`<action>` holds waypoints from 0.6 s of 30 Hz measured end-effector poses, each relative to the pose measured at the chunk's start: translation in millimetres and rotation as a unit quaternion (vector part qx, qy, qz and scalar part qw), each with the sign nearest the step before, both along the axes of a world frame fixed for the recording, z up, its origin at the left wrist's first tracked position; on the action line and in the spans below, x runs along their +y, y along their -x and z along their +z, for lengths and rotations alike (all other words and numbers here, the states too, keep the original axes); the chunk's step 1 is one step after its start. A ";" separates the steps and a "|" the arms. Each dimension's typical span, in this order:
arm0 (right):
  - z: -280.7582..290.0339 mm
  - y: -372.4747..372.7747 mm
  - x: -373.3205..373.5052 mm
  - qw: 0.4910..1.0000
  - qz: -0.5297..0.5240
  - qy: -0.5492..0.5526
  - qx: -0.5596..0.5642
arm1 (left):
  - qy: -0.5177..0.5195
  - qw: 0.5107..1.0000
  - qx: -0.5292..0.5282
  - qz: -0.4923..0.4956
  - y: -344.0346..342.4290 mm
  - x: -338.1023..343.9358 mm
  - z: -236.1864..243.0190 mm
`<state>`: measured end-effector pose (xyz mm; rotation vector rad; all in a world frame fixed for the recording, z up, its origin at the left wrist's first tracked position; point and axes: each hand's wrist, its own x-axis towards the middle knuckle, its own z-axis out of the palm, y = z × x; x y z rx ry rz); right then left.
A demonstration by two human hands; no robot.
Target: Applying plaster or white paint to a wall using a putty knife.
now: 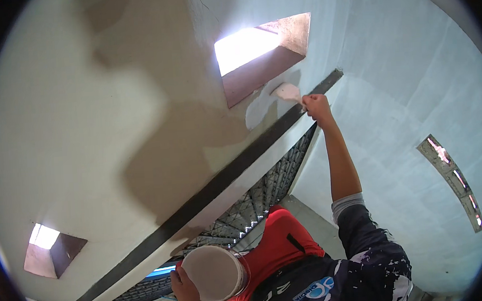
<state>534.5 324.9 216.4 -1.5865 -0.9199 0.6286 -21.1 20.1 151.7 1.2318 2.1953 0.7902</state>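
My right hand [317, 107], its arm stretched up and forward, is closed round the handle of a paintbrush [288, 92]. The brush's broad, pale-coated head lies against the wall [153, 95], just below a window opening [268, 53]. Around the head a lighter, wet-looking patch [257, 111] spreads over the wall. Down near my waist, my left hand [185, 288] grips the rim of a white bucket [240, 276] with a thin wire handle. Pale paint [211, 273] shows inside it. The left fingers are partly hidden behind the rim.
A dark band [199, 198] runs diagonally along the wall below the brush. Beneath it are stacked dark roof-tile-like rows [255, 200]. A smaller opening [52, 250] lies at the left. On the right, a bluish-white wall [395, 112] has a slotted block strip [454, 180].
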 end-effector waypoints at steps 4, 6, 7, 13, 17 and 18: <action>34.6 3.6 8.5 0.997 0.026 -0.019 0.069 | 0.018 1.000 0.004 0.010 6.8 -2.2 -6.6; 37.6 -5.7 3.6 0.996 0.045 -0.024 0.079 | -0.048 0.999 -0.012 0.018 6.8 -1.6 -14.3; 38.9 -9.9 1.2 0.993 0.065 -0.028 0.089 | -0.049 0.999 -0.012 0.018 8.8 -2.0 -15.7; 9.1 -18.0 -5.5 0.998 -0.006 0.037 0.045 | 0.014 1.000 -0.020 0.003 -0.9 1.8 3.2; 8.0 -12.5 5.9 0.998 -0.005 0.057 0.000 | 0.005 1.000 -0.005 0.015 -7.6 3.4 14.5; 16.7 -10.6 8.7 0.999 -0.002 0.033 0.014 | 0.044 0.999 -0.020 0.009 -9.3 4.1 21.8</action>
